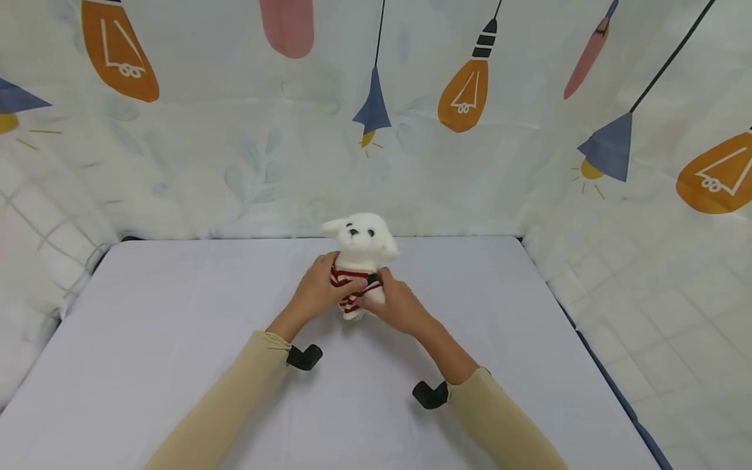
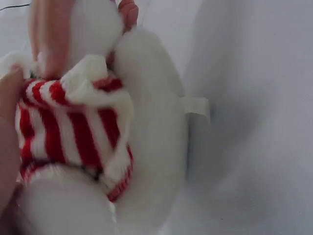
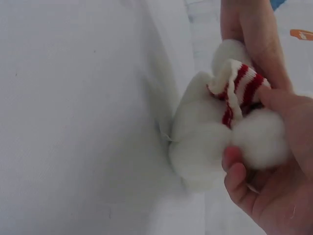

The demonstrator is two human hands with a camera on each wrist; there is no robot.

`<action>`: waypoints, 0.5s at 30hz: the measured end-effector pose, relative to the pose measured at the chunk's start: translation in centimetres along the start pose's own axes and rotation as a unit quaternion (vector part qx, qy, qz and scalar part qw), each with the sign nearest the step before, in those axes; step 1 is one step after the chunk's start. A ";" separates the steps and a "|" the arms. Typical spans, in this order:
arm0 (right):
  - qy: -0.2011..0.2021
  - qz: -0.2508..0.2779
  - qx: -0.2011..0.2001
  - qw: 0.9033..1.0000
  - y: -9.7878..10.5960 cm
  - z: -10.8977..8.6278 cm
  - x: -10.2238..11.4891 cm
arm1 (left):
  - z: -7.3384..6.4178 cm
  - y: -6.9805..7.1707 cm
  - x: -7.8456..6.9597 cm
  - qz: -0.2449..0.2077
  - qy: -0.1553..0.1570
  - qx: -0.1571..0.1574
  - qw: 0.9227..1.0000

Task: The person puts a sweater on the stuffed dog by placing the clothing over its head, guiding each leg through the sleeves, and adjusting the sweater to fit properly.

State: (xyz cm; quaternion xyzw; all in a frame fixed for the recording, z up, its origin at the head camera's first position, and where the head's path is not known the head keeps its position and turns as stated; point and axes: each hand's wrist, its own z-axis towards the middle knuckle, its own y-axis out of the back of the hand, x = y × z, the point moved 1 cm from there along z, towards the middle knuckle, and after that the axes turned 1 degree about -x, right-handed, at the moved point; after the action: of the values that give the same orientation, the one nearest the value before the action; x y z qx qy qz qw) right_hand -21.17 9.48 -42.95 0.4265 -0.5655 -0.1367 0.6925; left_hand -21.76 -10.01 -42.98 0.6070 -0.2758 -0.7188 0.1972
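A white plush dog [image 1: 365,236] with black eyes and floppy ears stands upright near the far edge of the table, facing me. Around its body is a red-and-white striped knit sweater [image 2: 78,132], bunched up on the belly. My left hand [image 1: 318,287] grips the toy's side, its thumb across the front. From the other side, my right hand [image 1: 404,305] holds the sweater's lower part between thumb and fingers. In the right wrist view, that hand's fingers [image 3: 237,178] curl beside a round white paw [image 3: 261,139]. A small white tag [image 2: 196,105] sticks out from the plush body.
The table [image 1: 176,339] has a smooth white cover. Behind it hangs a pale curtain [image 1: 235,117] printed with bulbs and lamps, close to the far edge. Black wrist devices [image 1: 305,357] jut inward from both beige sleeves [image 1: 229,398].
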 end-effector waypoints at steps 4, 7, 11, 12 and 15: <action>0.035 0.075 0.067 0.994 0.4 0.0 0.2 | -0.2 1.2 0.5 -0.013 -0.004 0.015 1.000; 0.046 0.107 0.083 0.990 0.8 0.1 0.1 | -0.4 2.1 0.8 -0.024 -0.005 0.033 0.999; 0.045 0.113 0.029 0.992 1.1 0.4 -0.3 | -0.6 2.7 1.0 -0.037 -0.004 0.068 0.997; 0.045 0.108 0.009 0.993 1.1 0.5 -0.4 | -0.6 2.7 1.1 -0.042 0.000 0.075 0.996; 0.045 0.079 -0.043 0.995 0.9 0.9 -0.5 | -0.6 2.9 1.4 -0.042 0.007 0.087 0.995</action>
State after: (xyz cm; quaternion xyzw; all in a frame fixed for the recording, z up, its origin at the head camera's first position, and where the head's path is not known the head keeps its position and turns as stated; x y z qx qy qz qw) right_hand -22.38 10.03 -42.62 0.3565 -0.5591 -0.0865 0.7435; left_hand -21.61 -13.19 -42.32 0.6381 -0.3100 -0.6952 0.1152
